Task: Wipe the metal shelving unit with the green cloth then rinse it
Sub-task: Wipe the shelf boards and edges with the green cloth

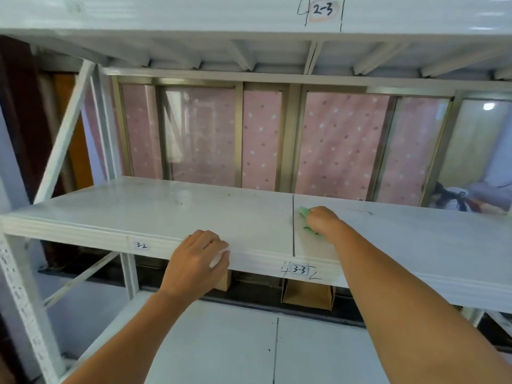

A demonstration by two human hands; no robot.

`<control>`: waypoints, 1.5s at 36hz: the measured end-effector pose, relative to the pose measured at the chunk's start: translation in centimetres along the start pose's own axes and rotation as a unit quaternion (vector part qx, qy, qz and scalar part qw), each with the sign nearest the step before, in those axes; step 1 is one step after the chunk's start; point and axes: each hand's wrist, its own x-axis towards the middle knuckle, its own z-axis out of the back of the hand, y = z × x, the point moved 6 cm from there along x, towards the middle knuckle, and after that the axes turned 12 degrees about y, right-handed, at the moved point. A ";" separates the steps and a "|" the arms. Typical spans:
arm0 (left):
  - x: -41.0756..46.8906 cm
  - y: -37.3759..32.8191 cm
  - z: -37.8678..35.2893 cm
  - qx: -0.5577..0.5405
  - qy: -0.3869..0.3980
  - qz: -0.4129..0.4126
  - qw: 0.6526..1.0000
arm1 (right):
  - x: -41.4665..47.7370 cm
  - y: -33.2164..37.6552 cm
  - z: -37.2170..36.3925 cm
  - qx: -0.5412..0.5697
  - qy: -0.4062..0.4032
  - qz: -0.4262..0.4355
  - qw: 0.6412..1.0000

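A white metal shelving unit (155, 214) fills the view, with labels "3-2" and "3-3" on the front edge of its middle shelf. My right hand (322, 218) presses a green cloth (304, 212) flat on that shelf, just right of the dark seam between two panels. Most of the cloth is hidden under the hand; green shows at the fingers and near the wrist. My left hand (198, 257) grips the shelf's front edge between the two labels, fingers curled over it.
An upper shelf (194, 15) labelled "2-3" hangs overhead. A lower shelf (221, 342) lies beneath, with brown cardboard pieces (307, 295) at its back. White uprights and a diagonal brace (63, 134) stand at left. Behind is a window with a pink dotted curtain (340, 145).
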 end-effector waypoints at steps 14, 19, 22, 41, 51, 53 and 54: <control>-3.8 6.3 2.3 0.052 0.119 0.006 0.992 | -0.1 7.5 -4.2 0.066 -0.007 -0.018 0.998; -4.0 8.3 3.7 0.051 0.090 0.000 0.995 | 1.1 8.8 -6.1 -0.099 -0.028 -0.023 0.994; -4.3 10.1 4.3 0.053 0.077 0.002 0.996 | 0.6 10.2 -6.9 -0.105 -0.037 -0.014 0.994; -6.1 24.1 9.6 0.029 -0.004 -0.035 0.999 | 3.2 19.6 -12.3 0.000 -0.007 -0.033 0.999; -8.7 30.2 10.2 -0.005 -0.003 -0.011 1.000 | 4.2 29.6 -18.2 -0.027 0.041 0.005 0.999; -9.0 31.5 10.5 0.001 0.002 -0.001 1.000 | 4.0 31.9 -19.3 -0.043 0.036 0.021 0.998; -9.1 32.1 10.7 0.004 0.006 0.002 1.000 | 4.0 32.8 -19.8 -0.048 0.034 0.022 0.998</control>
